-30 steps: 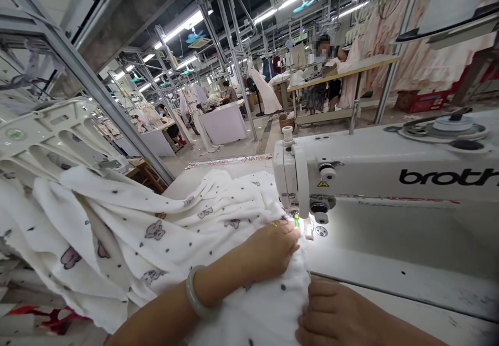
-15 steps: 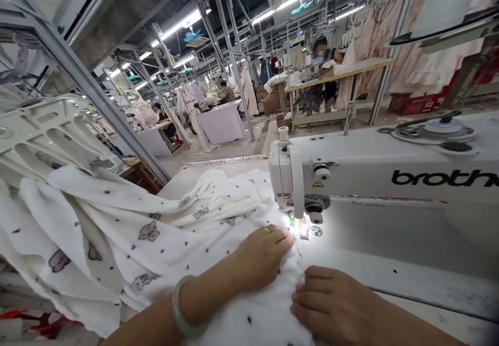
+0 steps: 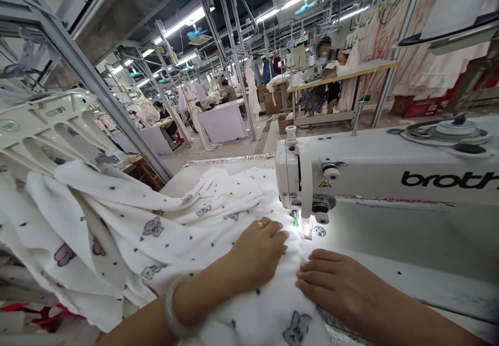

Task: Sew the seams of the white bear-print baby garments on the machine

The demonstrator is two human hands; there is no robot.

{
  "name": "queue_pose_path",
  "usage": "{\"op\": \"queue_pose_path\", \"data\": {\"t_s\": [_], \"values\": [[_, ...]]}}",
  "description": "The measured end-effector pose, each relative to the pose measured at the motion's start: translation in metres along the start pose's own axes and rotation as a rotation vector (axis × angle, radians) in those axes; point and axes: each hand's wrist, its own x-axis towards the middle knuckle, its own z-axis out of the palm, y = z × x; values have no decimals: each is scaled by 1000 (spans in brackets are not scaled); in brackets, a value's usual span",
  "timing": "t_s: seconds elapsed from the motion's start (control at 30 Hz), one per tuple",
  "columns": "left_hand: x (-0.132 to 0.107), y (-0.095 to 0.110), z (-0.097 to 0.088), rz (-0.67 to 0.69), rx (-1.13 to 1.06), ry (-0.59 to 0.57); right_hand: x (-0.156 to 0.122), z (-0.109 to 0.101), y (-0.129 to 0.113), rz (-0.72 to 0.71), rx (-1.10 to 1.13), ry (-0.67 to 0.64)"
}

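Note:
A white fabric (image 3: 163,231) printed with small pink animals and dark dots lies heaped over the sewing table and runs under the head of a white sewing machine (image 3: 374,174). My left hand (image 3: 257,250), with a gold ring and a pale bangle on the wrist, lies flat on the fabric just left of the lit needle area (image 3: 298,221). My right hand (image 3: 335,283) rests on the fabric's right edge in front of the needle, fingers flat and close together, pointing left. Both hands press the cloth down.
The white machine bed (image 3: 409,263) stretches to the right. A white plastic frame (image 3: 50,128) stands at the left behind the fabric heap. Beyond the table are metal posts, other sewing tables, hanging garments and several people at work.
The fabric has slid toward me past the needle. My right hand has moved up and forward along the cloth edge, closer to the needle. My left hand has shifted slightly back and left.

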Motion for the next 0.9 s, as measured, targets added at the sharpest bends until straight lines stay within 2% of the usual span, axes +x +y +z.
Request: {"op": "queue_pose_path", "data": {"t_s": [0.1,0.23,0.43,0.6,0.73,0.83,0.9], "values": [[-10,7,10,22,-28,24,-5,3,2,-12,1,1],[-2,-6,22,40,-71,30,-2,3,8,35,22,-4],[25,-32,9,65,-134,-34,4,-1,17,183,8,60],[17,-18,-2,70,-139,-23,3,-1,16,199,16,112],[8,-10,10,74,-188,-12,0,2,20,225,-12,57],[16,-23,21,79,-200,18,2,4,26,272,-23,30],[26,-34,21,103,-186,13,5,5,30,287,-29,29]]}}
